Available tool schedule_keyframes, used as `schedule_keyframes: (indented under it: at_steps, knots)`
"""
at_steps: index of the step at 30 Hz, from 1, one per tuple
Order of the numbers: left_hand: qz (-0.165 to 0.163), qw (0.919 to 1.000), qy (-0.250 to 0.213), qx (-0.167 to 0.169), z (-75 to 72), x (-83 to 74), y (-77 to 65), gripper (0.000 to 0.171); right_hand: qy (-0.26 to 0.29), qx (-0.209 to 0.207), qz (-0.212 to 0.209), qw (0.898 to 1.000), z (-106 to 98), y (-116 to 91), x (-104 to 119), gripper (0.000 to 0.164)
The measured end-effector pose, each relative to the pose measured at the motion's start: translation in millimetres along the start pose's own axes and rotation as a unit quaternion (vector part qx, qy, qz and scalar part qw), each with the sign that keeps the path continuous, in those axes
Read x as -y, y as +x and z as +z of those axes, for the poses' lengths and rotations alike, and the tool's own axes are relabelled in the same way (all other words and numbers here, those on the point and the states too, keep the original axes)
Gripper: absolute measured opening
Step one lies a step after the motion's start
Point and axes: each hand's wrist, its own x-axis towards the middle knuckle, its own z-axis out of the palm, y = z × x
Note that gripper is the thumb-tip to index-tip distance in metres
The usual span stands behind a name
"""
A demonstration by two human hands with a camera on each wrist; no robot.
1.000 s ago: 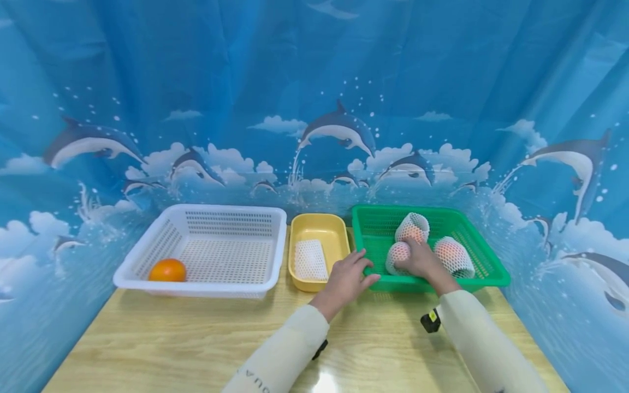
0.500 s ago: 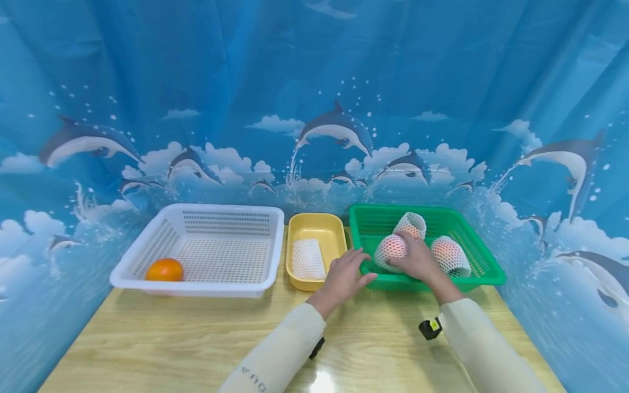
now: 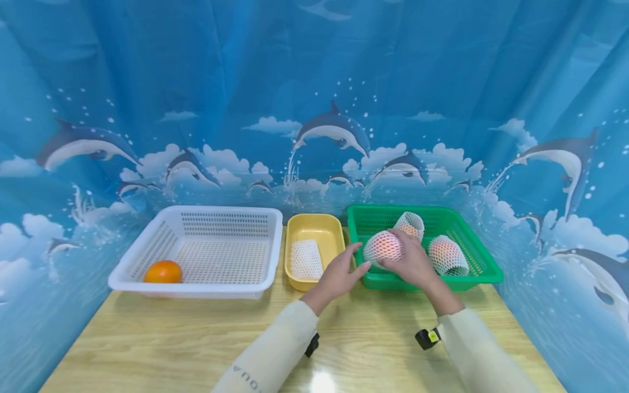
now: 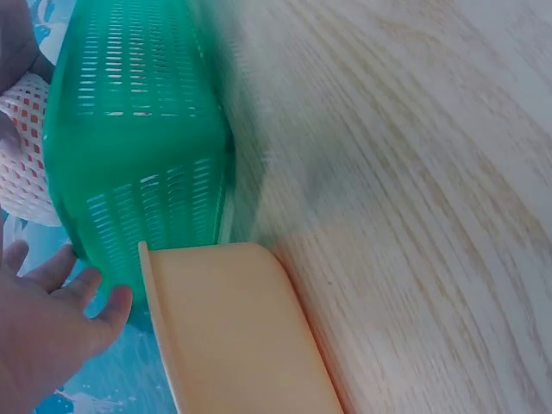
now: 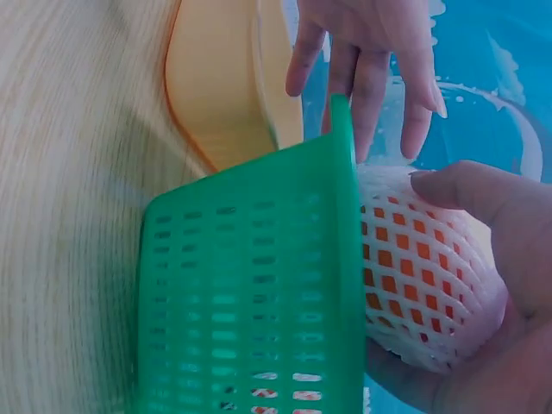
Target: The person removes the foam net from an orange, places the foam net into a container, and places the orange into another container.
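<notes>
R hand (image 3: 411,263) curled round netted fruit (image 3: 383,249) over green basket (image 5: 241,276); L hand (image 3: 338,274) empty, fingers extended, w/ yellow tub (image 3: 314,225) to its L.

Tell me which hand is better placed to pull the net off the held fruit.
Probably the left hand: it holds nothing, its fingers extended near the netted fruit, while the right hand grips that fruit and could hold it steady.

The right hand (image 3: 411,262) now holds the netted fruit (image 3: 382,248) higher and (a slight shift leftward) nearer the left hand (image 3: 339,274).
</notes>
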Motion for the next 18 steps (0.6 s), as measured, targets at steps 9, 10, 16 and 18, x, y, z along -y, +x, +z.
schedule_keyframes:
  at_steps: [9,10,16,18]
  knots:
    - [0.011,0.9960,-0.081,-0.036,-17.1,1.6,-4.6,0.067,0.024,-0.013,-0.055,0.998,1.0,-7.2,16.1,0.075]
    - [0.014,0.9954,-0.087,-0.039,-19.5,1.2,-5.1,0.067,0.022,-0.013,-0.061,0.998,1.3,-7.9,18.7,0.075]
    - [0.036,0.9936,-0.099,-0.041,-30.4,-0.6,-5.8,0.066,0.025,0.002,-0.097,0.995,2.3,-10.6,33.2,0.076]
    - [0.047,0.9923,-0.109,-0.036,-33.1,0.1,-5.4,0.065,0.026,0.011,-0.107,0.994,2.3,-11.3,37.2,0.077]
